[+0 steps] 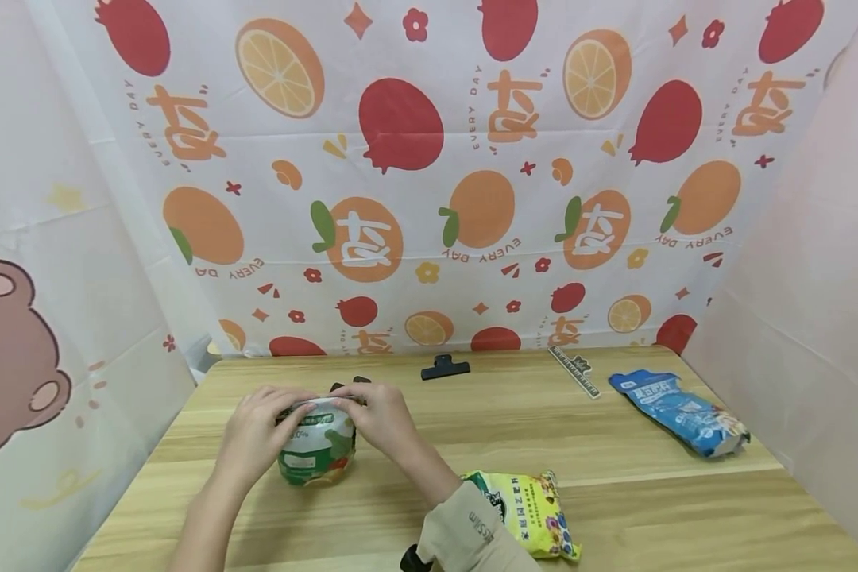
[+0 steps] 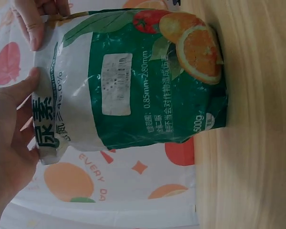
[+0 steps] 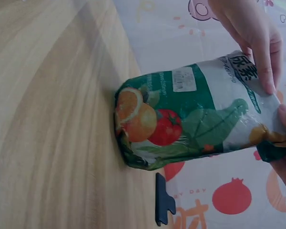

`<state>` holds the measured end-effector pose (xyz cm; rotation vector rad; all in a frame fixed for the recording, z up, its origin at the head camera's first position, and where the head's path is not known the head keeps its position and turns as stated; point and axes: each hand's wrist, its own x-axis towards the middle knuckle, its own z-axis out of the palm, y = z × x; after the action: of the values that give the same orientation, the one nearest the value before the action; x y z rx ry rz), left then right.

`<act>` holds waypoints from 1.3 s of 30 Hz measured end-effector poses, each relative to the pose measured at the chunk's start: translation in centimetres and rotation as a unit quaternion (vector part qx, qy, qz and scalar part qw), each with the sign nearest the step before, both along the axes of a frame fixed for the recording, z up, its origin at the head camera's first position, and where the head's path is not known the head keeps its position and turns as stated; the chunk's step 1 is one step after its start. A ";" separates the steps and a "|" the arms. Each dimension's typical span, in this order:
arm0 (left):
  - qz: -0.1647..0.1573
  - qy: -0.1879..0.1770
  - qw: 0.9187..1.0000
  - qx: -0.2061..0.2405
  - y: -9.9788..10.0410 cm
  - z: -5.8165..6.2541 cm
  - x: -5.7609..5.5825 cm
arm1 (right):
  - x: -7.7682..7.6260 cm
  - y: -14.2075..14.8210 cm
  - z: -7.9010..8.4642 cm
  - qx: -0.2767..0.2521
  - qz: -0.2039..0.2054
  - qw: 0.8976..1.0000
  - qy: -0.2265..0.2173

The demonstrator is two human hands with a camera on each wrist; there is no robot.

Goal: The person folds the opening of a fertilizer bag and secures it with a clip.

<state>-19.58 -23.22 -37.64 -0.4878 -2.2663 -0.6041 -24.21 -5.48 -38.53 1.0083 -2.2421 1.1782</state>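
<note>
A green and white fertilizer bag (image 1: pixel 316 458) with printed fruit stands upright on the wooden table, left of the middle. My left hand (image 1: pixel 260 429) pinches one side of its top edge, thumb towards me. The other side of that edge is between the thumb and fingers of my right hand (image 1: pixel 380 417). In the left wrist view the bag (image 2: pixel 117 95) shows a white label, and its base meets the table. The right wrist view shows the bag's top (image 3: pixel 257 98) drawn flat between both hands. Whether the top is cut open cannot be seen.
A yellow bag (image 1: pixel 525 516) lies near my right forearm, partly under the sleeve. Further right is a blue bag (image 1: pixel 679 413). Along the back are a black clip (image 1: pixel 445 368) and a ruler-like strip (image 1: pixel 573 371). Another dark clip (image 1: pixel 361 380) sits behind my right hand.
</note>
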 end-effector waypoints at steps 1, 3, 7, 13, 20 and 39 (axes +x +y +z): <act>0.003 0.010 1.000 0.002 0.0 -0.1 0.0 | 0.0 -0.1 -0.1 -0.007 -0.002 1.000 0.009; 0.010 0.031 0.999 0.003 0.1 -0.2 -0.1 | -0.1 -0.2 -0.3 -0.023 -0.008 0.999 0.026; 0.013 0.069 0.998 0.008 0.1 -0.4 -0.3 | -0.2 -0.5 -0.6 -0.059 -0.016 0.997 0.053; 0.015 0.086 0.996 0.005 0.0 -0.4 -0.4 | -0.4 -0.9 -0.9 -0.080 -0.022 0.993 0.083; 0.000 0.028 1.000 0.001 -0.3 -0.2 -0.2 | -0.2 -0.4 -0.7 -0.046 -0.004 0.997 0.064; -0.011 -0.031 0.999 0.035 -3.1 0.0 0.4 | 0.5 -1.3 0.1 0.039 -0.070 0.995 0.060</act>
<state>-19.22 -26.31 -37.60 -0.4655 -2.2924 -0.7157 -23.75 -6.79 -38.46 0.9102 -2.2381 0.9523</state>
